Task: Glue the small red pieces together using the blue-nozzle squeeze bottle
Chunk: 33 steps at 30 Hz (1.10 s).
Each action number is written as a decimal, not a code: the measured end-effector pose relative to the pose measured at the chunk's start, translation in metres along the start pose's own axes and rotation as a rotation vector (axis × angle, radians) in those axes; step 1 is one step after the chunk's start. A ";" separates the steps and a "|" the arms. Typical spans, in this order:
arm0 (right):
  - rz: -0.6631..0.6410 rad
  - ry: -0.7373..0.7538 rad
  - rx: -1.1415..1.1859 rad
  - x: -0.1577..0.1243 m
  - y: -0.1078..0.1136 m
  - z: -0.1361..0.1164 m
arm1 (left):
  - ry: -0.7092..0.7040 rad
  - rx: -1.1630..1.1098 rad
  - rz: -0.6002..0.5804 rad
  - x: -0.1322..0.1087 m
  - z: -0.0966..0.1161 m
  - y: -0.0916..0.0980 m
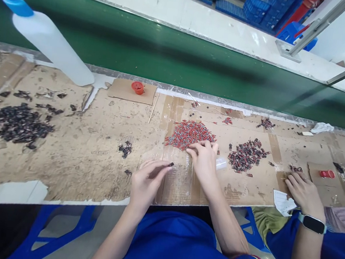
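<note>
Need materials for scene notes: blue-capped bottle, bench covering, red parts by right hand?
Blue-capped bottle: likely plastic, satin; milky, smooth wall.
Bench covering: cardboard, matte; brown, torn edges.
Red parts by right hand: maybe plastic and metal, by the red and grey; too small for finish.

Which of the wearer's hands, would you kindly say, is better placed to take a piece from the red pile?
Probably the right hand: it is at the near edge of the red pile, whereas the left hand is farther off and pinches a small dark piece.
</note>
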State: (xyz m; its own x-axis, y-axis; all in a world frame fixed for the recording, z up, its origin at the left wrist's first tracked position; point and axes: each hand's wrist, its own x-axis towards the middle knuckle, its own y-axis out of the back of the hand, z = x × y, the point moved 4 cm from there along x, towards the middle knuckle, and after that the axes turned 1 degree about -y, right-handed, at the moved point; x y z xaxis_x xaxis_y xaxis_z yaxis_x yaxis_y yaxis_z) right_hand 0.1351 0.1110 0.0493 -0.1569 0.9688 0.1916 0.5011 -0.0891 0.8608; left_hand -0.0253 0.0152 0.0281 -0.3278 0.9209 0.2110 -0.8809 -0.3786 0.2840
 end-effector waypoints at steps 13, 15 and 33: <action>-0.239 -0.025 0.625 -0.032 0.023 -0.021 | -0.100 0.032 -0.066 0.007 0.017 -0.002; -0.233 -0.070 0.680 -0.036 0.021 -0.020 | -0.116 0.046 -0.069 0.007 0.020 -0.004; -0.177 -0.146 0.846 -0.054 0.014 -0.017 | -0.023 -0.142 -0.129 0.007 0.021 -0.010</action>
State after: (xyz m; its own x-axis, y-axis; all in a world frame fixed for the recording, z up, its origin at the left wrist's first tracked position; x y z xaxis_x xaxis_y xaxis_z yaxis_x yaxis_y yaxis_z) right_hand 0.1361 0.0534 0.0593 -0.2107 0.9773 -0.0235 0.9518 0.2106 0.2229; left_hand -0.0118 0.0232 0.0465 -0.2024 0.9579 0.2034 -0.9550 -0.2390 0.1755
